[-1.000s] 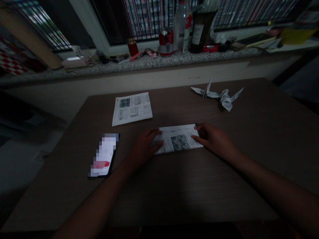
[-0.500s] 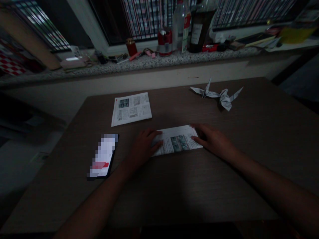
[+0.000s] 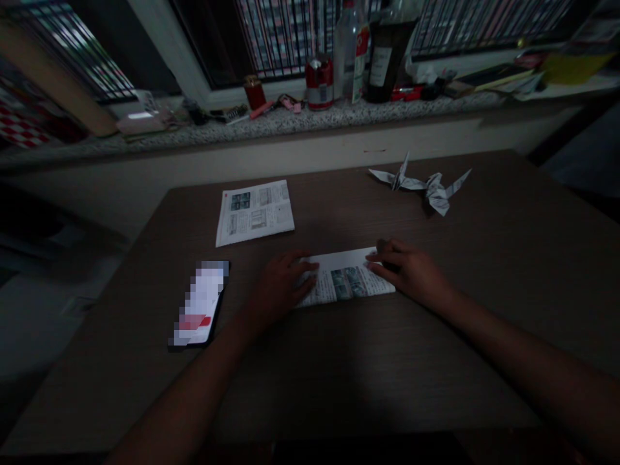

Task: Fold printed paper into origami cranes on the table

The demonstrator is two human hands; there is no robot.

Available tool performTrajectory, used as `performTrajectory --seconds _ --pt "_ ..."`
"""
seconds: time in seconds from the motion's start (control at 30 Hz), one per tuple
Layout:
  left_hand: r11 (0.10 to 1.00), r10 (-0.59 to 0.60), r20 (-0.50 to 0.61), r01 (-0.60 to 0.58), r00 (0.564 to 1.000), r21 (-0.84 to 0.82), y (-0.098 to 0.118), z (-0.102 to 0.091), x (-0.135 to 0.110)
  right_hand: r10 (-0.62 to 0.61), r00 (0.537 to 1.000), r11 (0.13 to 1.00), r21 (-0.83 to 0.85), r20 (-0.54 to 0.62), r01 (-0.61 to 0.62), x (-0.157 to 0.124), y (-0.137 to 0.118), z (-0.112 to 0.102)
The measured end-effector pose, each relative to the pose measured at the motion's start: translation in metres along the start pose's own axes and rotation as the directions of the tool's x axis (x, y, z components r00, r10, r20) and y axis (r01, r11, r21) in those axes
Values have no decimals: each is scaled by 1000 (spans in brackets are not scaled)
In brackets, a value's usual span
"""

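A strip of folded newspaper (image 3: 346, 284), printed with dark pictures and text, lies flat on the brown table in front of me. My left hand (image 3: 285, 281) rests over its left end, fingers spread and stretched onto the paper, hiding that end. At the other end, my right hand (image 3: 404, 268) touches the paper near its upper right corner with thumb and fingertips, the fingers apart. Another folded newspaper piece (image 3: 256, 213) lies farther back on the left, away from both hands.
A phone (image 3: 201, 303) with a lit, blurred screen lies left of my left forearm. Two folded paper cranes (image 3: 438, 194) stand at the back right of the table (image 3: 310, 374). Behind it, a stone windowsill (image 3: 271, 126) carries bottles, a red can (image 3: 320, 81) and small clutter.
My right hand's fingers have shifted inward over the paper's upper right corner. The strip's near edge sits slightly closer to me. My left fingers have moved slightly; phone and cranes stay put.
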State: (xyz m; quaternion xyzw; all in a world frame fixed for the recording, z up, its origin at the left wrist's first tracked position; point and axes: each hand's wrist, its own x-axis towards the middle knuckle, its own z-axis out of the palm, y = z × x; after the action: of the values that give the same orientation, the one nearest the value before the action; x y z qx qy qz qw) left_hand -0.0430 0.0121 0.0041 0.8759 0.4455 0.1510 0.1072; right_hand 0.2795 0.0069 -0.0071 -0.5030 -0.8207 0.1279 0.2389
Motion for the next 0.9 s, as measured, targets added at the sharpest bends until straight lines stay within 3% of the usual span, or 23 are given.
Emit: performTrajectory --seconds 0.2,0.9 --pt "998 -56 11 56 998 16 9 0 1 -44 997 999 18 -58 45 5 0 4" --pt "994 -100 38 102 994 -48 2 4 0 -58 998 993 105 -16 59 7 4 5"
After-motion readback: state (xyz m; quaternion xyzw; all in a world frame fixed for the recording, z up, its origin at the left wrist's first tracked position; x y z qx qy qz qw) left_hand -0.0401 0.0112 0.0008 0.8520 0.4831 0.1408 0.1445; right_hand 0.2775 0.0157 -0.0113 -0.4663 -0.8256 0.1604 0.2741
